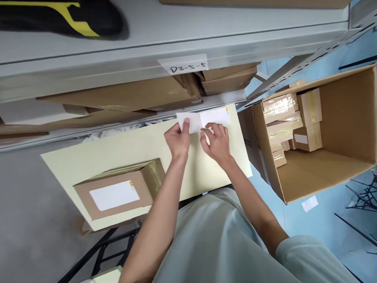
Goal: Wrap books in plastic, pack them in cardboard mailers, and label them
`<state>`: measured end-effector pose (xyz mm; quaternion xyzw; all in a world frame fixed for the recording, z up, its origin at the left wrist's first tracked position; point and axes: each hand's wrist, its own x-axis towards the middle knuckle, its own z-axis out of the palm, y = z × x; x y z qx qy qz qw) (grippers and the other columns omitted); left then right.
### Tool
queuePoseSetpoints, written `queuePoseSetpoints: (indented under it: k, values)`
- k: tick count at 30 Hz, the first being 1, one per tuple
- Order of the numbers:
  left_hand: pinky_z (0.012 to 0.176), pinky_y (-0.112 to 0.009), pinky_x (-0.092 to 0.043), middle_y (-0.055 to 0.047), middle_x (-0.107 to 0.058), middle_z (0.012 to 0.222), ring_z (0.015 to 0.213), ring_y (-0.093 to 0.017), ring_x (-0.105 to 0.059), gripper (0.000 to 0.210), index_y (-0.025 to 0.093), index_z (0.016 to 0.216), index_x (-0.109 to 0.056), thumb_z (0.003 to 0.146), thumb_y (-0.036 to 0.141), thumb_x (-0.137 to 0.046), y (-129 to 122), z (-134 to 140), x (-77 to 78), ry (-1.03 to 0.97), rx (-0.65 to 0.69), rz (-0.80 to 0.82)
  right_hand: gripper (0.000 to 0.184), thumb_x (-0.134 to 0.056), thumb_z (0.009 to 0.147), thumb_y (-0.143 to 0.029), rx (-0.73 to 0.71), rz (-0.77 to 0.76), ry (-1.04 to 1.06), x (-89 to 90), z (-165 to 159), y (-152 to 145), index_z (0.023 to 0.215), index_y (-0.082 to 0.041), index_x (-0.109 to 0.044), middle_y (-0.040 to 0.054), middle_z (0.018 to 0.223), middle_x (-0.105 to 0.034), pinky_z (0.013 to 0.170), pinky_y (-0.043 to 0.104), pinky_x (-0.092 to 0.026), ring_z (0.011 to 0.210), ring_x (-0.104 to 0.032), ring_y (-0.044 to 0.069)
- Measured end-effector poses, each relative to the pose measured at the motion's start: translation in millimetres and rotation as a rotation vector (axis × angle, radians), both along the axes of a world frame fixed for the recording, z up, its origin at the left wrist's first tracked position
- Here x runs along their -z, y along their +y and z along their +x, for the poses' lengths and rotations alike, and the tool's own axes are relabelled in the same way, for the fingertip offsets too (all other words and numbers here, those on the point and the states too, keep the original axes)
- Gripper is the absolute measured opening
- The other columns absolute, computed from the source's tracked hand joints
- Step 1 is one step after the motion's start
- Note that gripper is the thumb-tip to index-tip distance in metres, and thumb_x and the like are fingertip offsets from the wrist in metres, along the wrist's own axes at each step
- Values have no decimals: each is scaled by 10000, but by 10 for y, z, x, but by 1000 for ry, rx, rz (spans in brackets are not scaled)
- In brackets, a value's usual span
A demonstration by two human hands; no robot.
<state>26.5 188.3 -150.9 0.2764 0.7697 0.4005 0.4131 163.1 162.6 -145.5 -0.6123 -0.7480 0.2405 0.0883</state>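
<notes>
Pinching white paper (194,121): the left hand (178,142) (right hand (218,143) just beside).

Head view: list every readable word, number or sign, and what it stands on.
"D3-5-5": handwritten on the white tag on the shelf edge.
Any print too small or blurred to read: white paper in the left hand; white sheet by the right hand; white label on the taped box; small label in the open carton.

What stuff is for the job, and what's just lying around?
Likely in use: white paper in left hand, right hand, table, labelled box on it, maybe big open box.

Seems just lying about: black and yellow thing, shelf boxes, floor slip.
</notes>
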Motion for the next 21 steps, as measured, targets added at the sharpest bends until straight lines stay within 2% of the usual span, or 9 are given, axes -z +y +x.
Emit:
queuePoseSetpoints:
  k: [2, 4, 5, 8, 12, 21]
  values:
    - [627, -246, -510, 39, -525, 631, 648, -139, -543, 409, 193, 656, -628, 908, 464, -804, 6, -169, 62, 31, -39, -24, 545, -419, 1156, -238, 4, -91, -99, 87, -26, 165, 1683, -239, -554, 175, 1340, -666, 1070, 457, -460, 1229, -584, 321]
    - [638, -254, -535, 36, -539, 643, 644, -136, -529, 378, 188, 671, -649, 910, 444, -792, 1, -279, 130, 34, -52, -51, 683, -394, 1120, -150, -27, -186, -186, 221, -31, 340, 1794, -251, -359, 189, 1317, -651, 1070, 474, -462, 1227, -570, 332]
    - [637, -257, -545, 36, -531, 641, 639, -134, -517, 382, 188, 671, -646, 915, 446, -788, -2, -310, 156, 33, -57, -61, 728, -390, 1099, -114, -50, -220, -220, 288, -33, 409, 1809, -263, -319, 195, 1332, -641, 1079, 484, -462, 1237, -563, 334]
    - [628, -260, -571, 39, -479, 622, 624, -128, -478, 452, 201, 634, -587, 932, 482, -777, -13, -340, 190, 27, -75, -70, 787, -393, 1068, -72, -89, -253, -273, 427, -45, 499, 1816, -294, -290, 206, 1433, -600, 1120, 512, -465, 1300, -539, 338]
    - [612, -242, -570, 39, -432, 600, 615, -119, -444, 540, 213, 589, -502, 931, 525, -779, -30, -347, 205, 32, -66, -65, 767, -447, 1084, -119, -67, -274, -253, 480, -71, 466, 1814, -302, -298, 204, 1527, -549, 1178, 549, -453, 1362, -513, 348]
    - [536, -229, -422, 27, -364, 585, 644, -141, -445, 591, 246, 604, -380, 931, 521, -789, -62, -377, 208, 6, 1, 9, 701, -468, 1110, -249, -33, -260, -170, 589, -50, 472, 1800, -282, -345, 214, 1566, -529, 1202, 603, -433, 1367, -490, 366]
